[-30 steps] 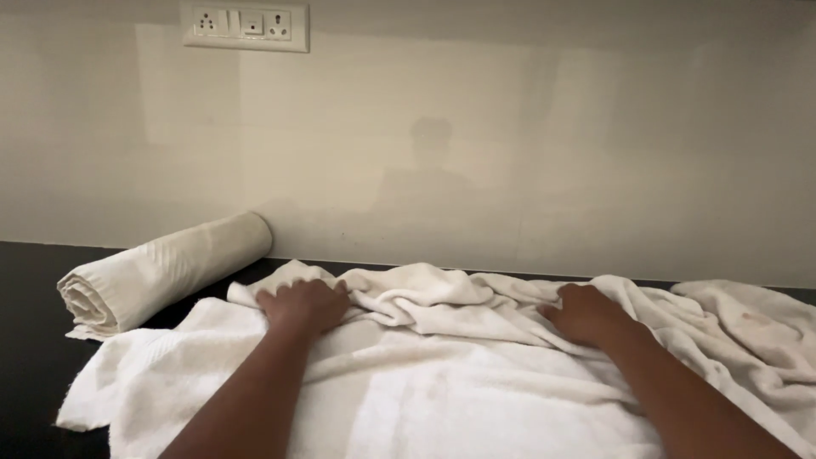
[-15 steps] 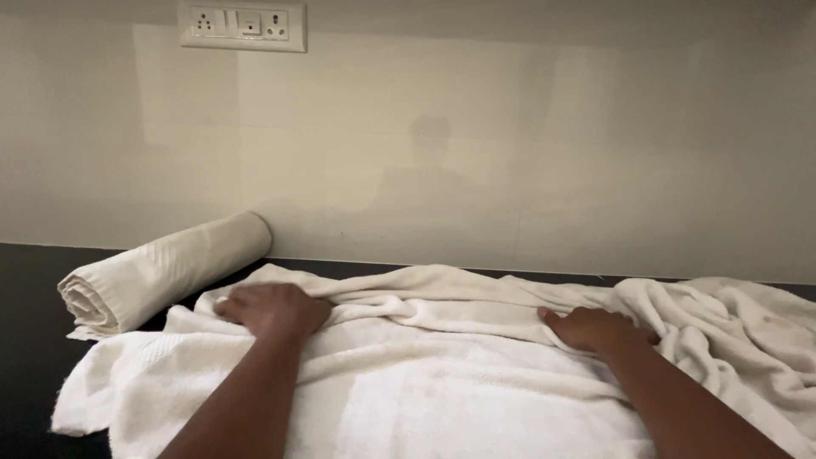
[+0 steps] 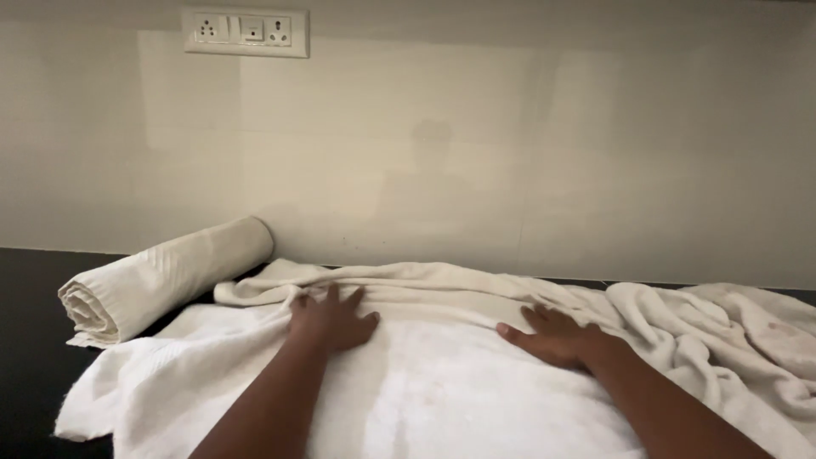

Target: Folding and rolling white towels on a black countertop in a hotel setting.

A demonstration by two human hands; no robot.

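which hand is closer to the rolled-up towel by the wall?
Left. The left hand lies flat on the spread white towel, a short way right of the rolled towel. The right hand lies flat farther right, well beyond the left.

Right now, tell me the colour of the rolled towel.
Cream-white rolled towel, best seen in the head view.

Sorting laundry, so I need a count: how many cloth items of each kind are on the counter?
Rolled-up cream cloth: 1
Spread white terry towel under both flat hands: 1
Crumpled white towel at right: 1
Total: 3
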